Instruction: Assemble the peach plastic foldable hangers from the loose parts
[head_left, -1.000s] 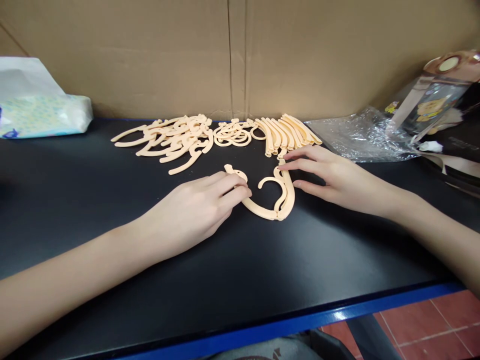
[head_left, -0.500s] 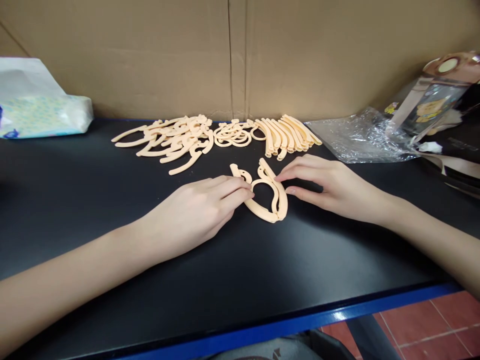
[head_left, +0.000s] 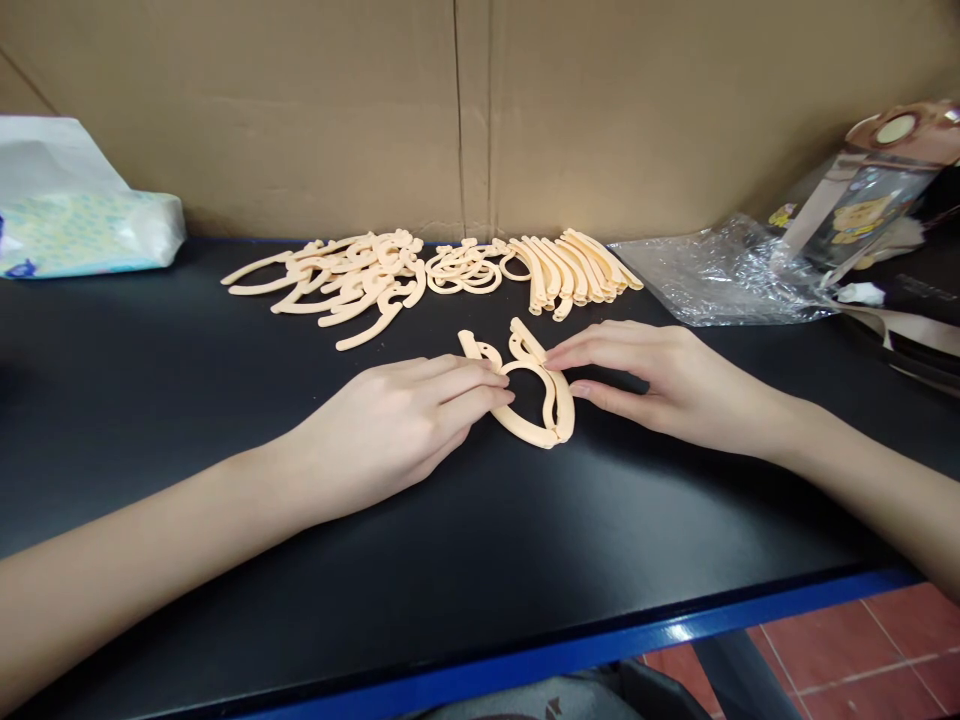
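On the black table lies a cream plastic folding hanger (head_left: 525, 433), made of two curved arms joined at the bottom and a ring-shaped hook piece between them. My left hand (head_left: 409, 415) has its fingers closed together over the left arm, hiding the middle of it. From the other side, my right hand (head_left: 645, 375) holds the right arm, fingertips on its upper part and thumb against the outer edge. Behind are loose hanger arms with notched ends (head_left: 345, 280), a small heap of hook rings (head_left: 465, 268) and a row of smooth curved arms (head_left: 574, 272).
A tissue pack (head_left: 90, 230) sits at the back left. A clear plastic bag (head_left: 720, 270), a water bottle (head_left: 870, 190) and a dark bag with a strap (head_left: 911, 285) crowd the right. Cardboard (head_left: 300, 110) walls the back; a blue edge (head_left: 600, 640) borders the front.
The top of the hanger's right arm has shifted slightly left, toward the other arm, with my right fingertips following it. My left hand has barely moved on the left arm.
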